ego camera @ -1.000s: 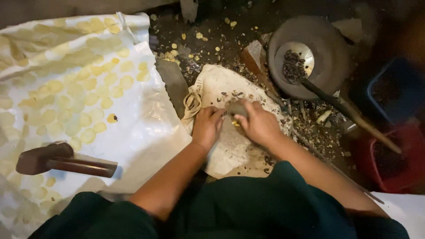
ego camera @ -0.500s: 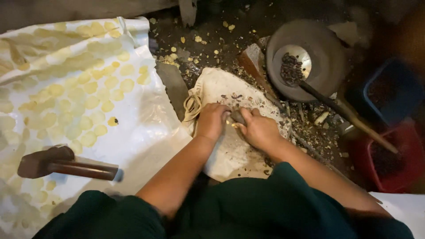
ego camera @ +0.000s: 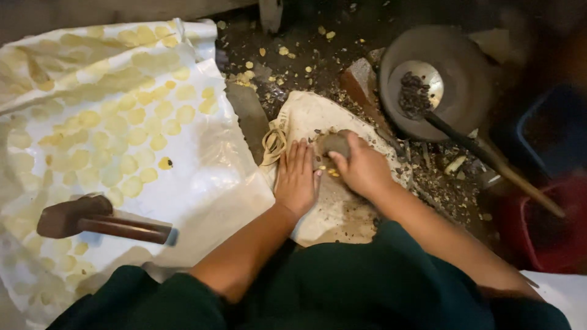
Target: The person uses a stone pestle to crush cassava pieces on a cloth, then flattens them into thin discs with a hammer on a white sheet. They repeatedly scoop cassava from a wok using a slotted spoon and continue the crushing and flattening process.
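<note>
Nearest the camera, dark green clothing (ego camera: 367,293) fills the bottom edge, cutting off both arms above the elbow. Just beyond it lies a white plastic sheet (ego camera: 202,201) spread over the ground on the left, scattered with pale yellow round slices (ego camera: 131,137), and a hammer (ego camera: 98,221) with a dark head and reddish wooden handle rests on it. Beside the sheet, a dirty cream cloth sack (ego camera: 342,201) lies on dark earth littered with shell chips. The left hand (ego camera: 298,177) presses flat on the sack, fingers straight and together, holding nothing. The right hand (ego camera: 362,168) is curled around a grey stone (ego camera: 333,145), gripping it against the sack; small yellowish bits sit between the two hands, too small to identify. Farther off, a round dark pan (ego camera: 458,73) holds a shiny ladle (ego camera: 422,85) filled with dark kernels, its long handle running right. A red tub (ego camera: 550,226) and a blue container (ego camera: 550,128) at the right edge are blurred and partly cut off.
</note>
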